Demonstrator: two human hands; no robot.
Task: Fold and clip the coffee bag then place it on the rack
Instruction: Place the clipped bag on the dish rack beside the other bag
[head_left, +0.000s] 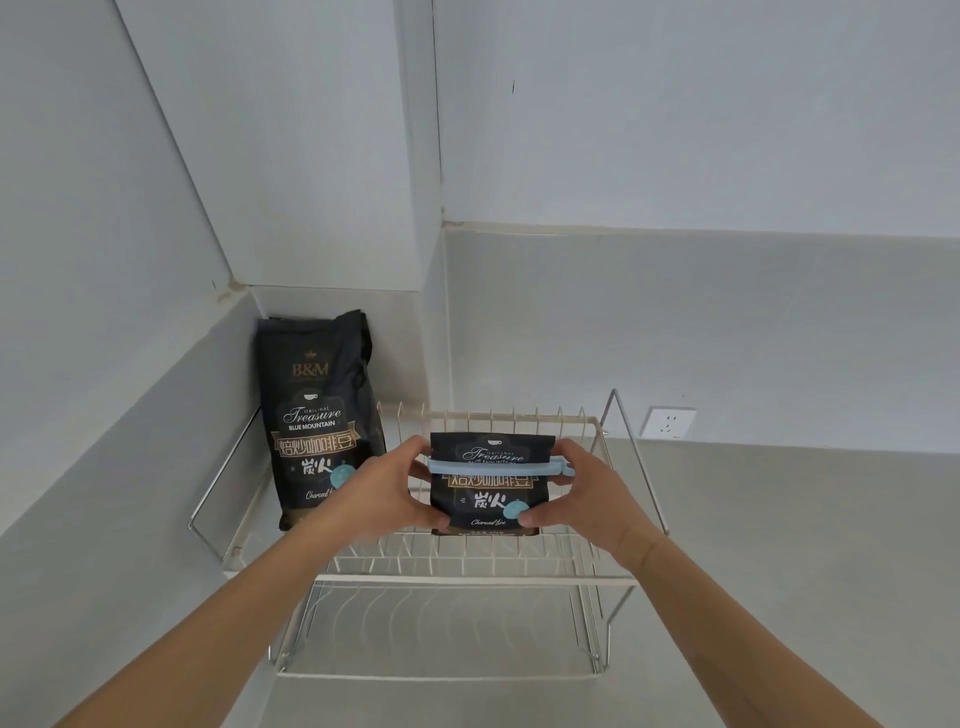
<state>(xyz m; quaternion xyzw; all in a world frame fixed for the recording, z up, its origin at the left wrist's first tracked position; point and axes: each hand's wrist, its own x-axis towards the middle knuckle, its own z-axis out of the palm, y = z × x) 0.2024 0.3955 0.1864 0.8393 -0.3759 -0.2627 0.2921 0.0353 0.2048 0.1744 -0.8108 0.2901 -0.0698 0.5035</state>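
A black coffee bag (491, 501) with its top folded down stands upright on the upper tier of a wire rack (467, 566). A light blue clip (498, 466) runs across the fold. My left hand (387, 491) grips the bag's left side and my right hand (584, 491) grips its right side, thumbs on the front near the bottom. The bag's base rests at or just above the rack's wires; contact is hard to tell.
A taller, unfolded black coffee bag (317, 421) leans in the wall corner at the left end of the rack. The rack has a lower tier (441, 654) beneath. A white wall socket (667, 422) sits at the right. Grey walls close in behind and left.
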